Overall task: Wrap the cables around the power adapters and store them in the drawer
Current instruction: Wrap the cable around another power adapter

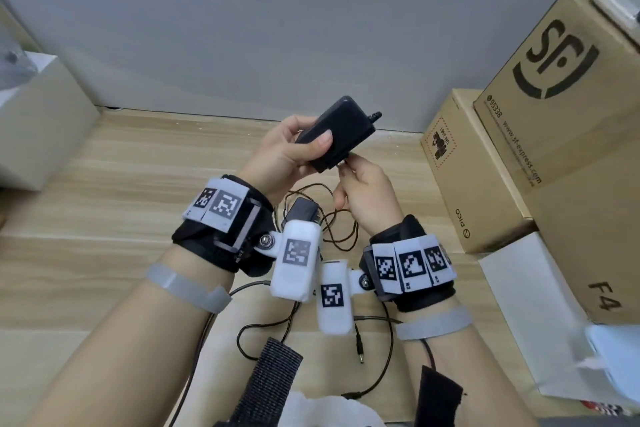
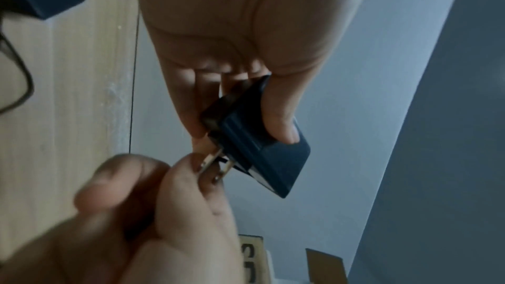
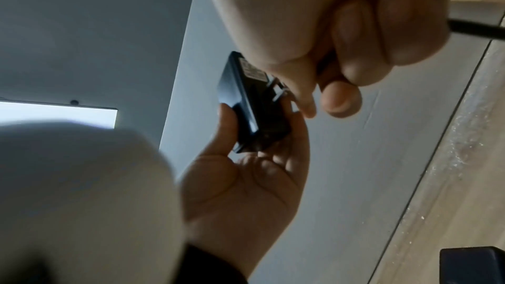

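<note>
1. Room first: plain grey wall (image 1: 311,10) at the back, and a light wood-grain surface (image 1: 104,184) below both hands, matte with long pale streaks
2. Out past the right fingers there's a stack of brown cardboard boxes (image 1: 561,107), the big one printed with an SF logo, a smaller one tucked against it. A white box (image 1: 38,121) sits well off to the left
3. The black power adapter (image 1: 337,132) is up in the air, off the surface. The left hand (image 1: 284,152) grips it, thumb curled over the top face and fingers underneath. It's a smooth, glossy rectangular block with rounded edges
4. The right hand (image 1: 367,198) is just under the adapter's near end, fingers curled in
5. The left wrist view shows what the head view mostly hides: two flat metal prongs (image 2: 216,163) sticking out of the adapter, with the right thumb and forefinger pinching one
6. The right wrist view catches a printed label on the adapter's side, too blurry to read
7. A second adapter (image 1: 301,211) lies on the surface below the wrists, with thin black cables (image 1: 341,236) looped loosely around it, one ending in a barrel plug (image 1: 360,352)
</note>
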The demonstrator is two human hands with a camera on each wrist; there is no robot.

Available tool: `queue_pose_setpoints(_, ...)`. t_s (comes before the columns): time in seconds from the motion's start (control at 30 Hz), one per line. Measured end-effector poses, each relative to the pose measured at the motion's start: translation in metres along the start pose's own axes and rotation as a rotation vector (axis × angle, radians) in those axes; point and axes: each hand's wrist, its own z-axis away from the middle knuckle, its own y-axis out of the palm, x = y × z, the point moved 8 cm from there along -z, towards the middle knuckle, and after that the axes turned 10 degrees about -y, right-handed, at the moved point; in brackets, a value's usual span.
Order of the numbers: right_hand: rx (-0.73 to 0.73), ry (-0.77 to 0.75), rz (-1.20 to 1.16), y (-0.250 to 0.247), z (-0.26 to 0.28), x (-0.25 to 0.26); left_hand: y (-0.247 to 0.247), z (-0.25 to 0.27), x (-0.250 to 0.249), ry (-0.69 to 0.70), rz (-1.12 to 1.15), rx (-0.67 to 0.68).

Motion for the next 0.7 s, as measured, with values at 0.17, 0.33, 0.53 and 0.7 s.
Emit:
queue_pose_setpoints(0.17, 0.126, 0.075, 0.055, 0.006, 0.002, -0.003, -0.005, 0.001, 0.000, 0.029, -0.112, -0.053)
queue_pose_setpoints(0.33, 0.184, 0.163, 0.044, 0.009, 0.005, -0.010, -0.006, -0.002, 0.000, 0.081, -0.238, -0.119)
queue_pose_setpoints(0.53, 0.261, 0.089, 0.140, 0.011, 0.008, -0.003, -0.010, -0.008, -0.002, 0.137, -0.420, -0.181)
queue_pose_setpoints(0.7, 0.214, -0.113, 0.195, 0.003, 0.008, 0.021, -0.019, -0.008, -0.003, 0.173, -0.659, -0.244)
